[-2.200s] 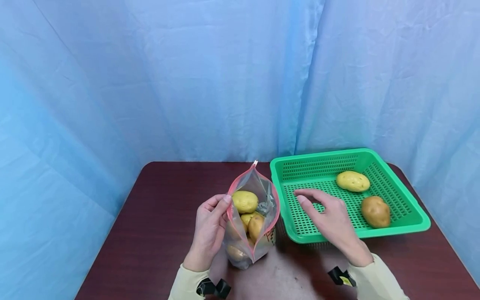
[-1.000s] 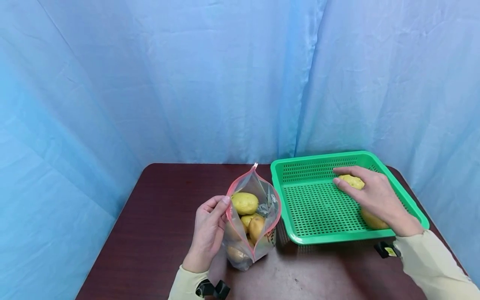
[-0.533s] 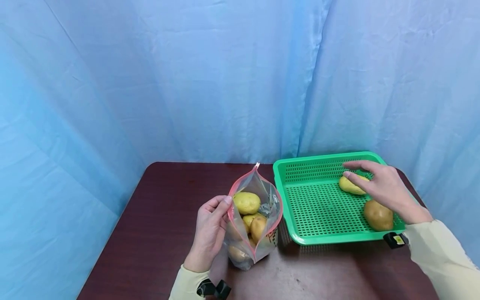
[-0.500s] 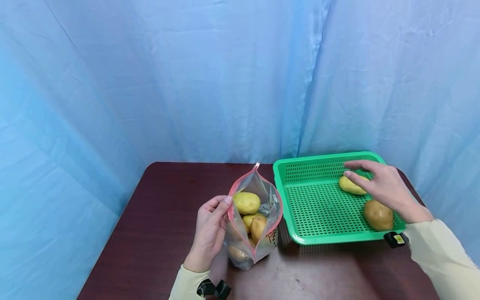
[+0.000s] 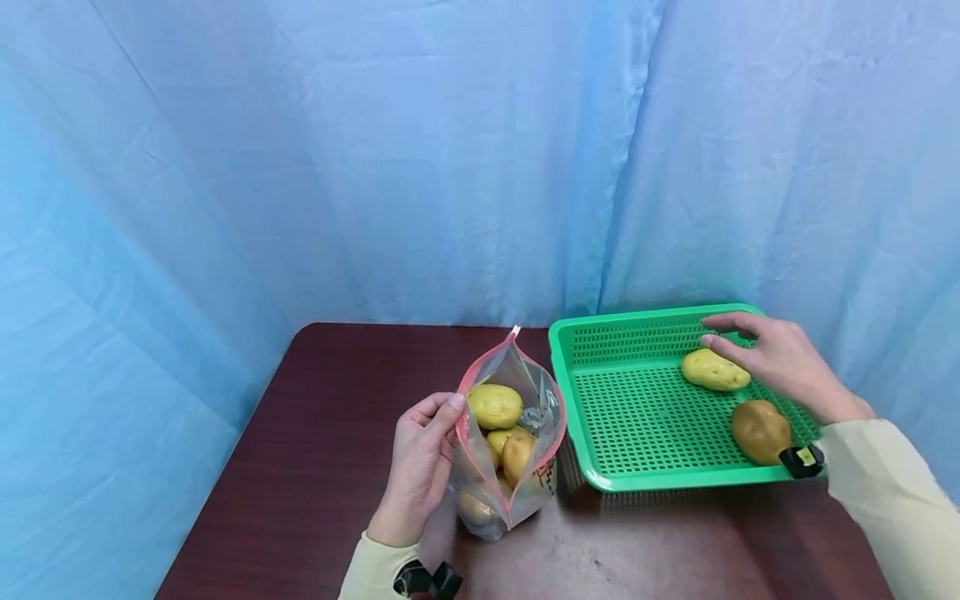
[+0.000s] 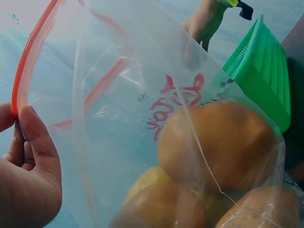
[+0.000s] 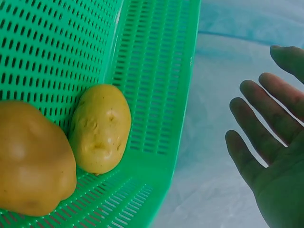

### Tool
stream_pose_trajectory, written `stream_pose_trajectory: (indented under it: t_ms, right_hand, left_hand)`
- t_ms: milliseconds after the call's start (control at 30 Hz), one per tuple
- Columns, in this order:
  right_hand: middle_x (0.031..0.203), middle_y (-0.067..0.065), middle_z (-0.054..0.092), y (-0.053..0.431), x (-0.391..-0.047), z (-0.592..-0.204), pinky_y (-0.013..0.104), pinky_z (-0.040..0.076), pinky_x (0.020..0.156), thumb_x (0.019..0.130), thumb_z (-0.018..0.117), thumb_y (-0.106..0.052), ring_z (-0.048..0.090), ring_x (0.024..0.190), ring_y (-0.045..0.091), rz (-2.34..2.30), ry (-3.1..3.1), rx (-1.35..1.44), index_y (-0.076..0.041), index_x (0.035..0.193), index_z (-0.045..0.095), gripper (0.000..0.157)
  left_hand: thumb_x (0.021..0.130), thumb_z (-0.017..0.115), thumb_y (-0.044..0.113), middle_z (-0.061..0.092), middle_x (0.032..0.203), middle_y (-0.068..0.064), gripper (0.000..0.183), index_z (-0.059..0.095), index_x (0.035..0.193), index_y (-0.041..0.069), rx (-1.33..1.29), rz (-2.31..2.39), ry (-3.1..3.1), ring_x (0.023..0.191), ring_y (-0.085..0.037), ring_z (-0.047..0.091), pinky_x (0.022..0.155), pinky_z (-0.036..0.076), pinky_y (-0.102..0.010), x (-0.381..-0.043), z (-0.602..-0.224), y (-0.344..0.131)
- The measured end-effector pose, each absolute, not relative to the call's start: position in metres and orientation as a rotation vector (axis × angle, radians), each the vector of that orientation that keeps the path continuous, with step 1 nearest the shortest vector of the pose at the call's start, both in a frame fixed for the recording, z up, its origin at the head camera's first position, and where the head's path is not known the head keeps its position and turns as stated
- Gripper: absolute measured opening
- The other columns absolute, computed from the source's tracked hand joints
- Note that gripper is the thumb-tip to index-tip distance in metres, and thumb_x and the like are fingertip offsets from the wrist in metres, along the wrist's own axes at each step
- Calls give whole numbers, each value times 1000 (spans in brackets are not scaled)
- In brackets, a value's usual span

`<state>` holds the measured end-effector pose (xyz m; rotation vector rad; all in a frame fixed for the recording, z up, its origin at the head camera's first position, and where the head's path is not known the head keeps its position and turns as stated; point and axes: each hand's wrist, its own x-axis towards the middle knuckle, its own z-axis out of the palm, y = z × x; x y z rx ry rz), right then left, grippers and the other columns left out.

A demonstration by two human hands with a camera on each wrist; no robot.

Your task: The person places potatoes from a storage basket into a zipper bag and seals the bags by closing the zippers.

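I begin at the near side of the worktop [image 5: 322, 433]. At lower centre of the frame, the left hand [image 5: 417, 460] pinches the left lip of a pink-rimmed zip bag [image 5: 528, 505] between thumb and bent fingers, palm side toward the bag. The bag stands with its mouth gaping upward, several potatoes inside, a yellow potato [image 5: 495, 407] uppermost; I cannot get a full count. I recommend steady outward tension on that lip, without lifting, so the mouth keeps its width.

Centre right, a green plastic basket [image 5: 652, 481] sits just beside the bag. In its right part lies a brown potato [image 5: 761, 432], and beyond it, apart, an oblong yellow potato [image 5: 715, 370].

The right hand [image 5: 791, 367] reaches in from the right edge of the frame, above the basket's right wall, its thumb and fingers spread, nothing between them. For a pick-up here, I would lower thumb and fingers across the oblong's narrow width and lift straight up; in my judgement, a fingertip hold on its smooth skin could slip.

Farthest off hangs a blue curtain [image 5: 450, 167].
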<state>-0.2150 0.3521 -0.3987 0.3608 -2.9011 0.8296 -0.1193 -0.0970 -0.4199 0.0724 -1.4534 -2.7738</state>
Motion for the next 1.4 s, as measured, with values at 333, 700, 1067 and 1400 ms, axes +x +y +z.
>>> stream_pose_trajectory:
  t_ms: [333, 700, 1067, 1400]
  right_hand:
    - [142, 27, 57, 360, -235, -410, 67, 49, 85, 102, 63, -46, 59, 117, 50, 779, -3015, 373, -7, 141, 61, 55]
    - [144, 31, 51, 371, -260, -430, 68, 46, 92, 101, 64, -49, 51, 127, 52, 797, -3163, 424, -1, 146, 54, 66]
    - [147, 39, 43, 389, -270, -453, 65, 49, 89, 99, 65, -52, 47, 127, 58, 814, -3279, 435, 2, 145, 53, 72]
    - [136, 39, 52, 396, -273, -470, 55, 52, 81, 99, 69, -42, 57, 113, 52, 809, -3283, 497, 7, 143, 53, 68]
  left_hand:
    - [98, 61, -3, 63, 76, 1, 18, 71, 87, 7, 89, -2772, -1452, 67, -5, 59, 64, 53, -16, -118, -422, -99]
    - [98, 62, -2, 64, 77, 1, 15, 70, 88, 6, 79, -2756, -1462, 67, -5, 60, 64, 54, -17, -118, -423, -102]
    - [98, 60, -4, 63, 75, 2, 19, 71, 87, 8, 72, -2754, -1451, 66, -4, 59, 62, 52, -16, -120, -425, -101]
    - [97, 60, -4, 63, 76, 2, 18, 71, 87, 7, 76, -2748, -1462, 67, -5, 59, 64, 53, -16, -119, -426, -101]
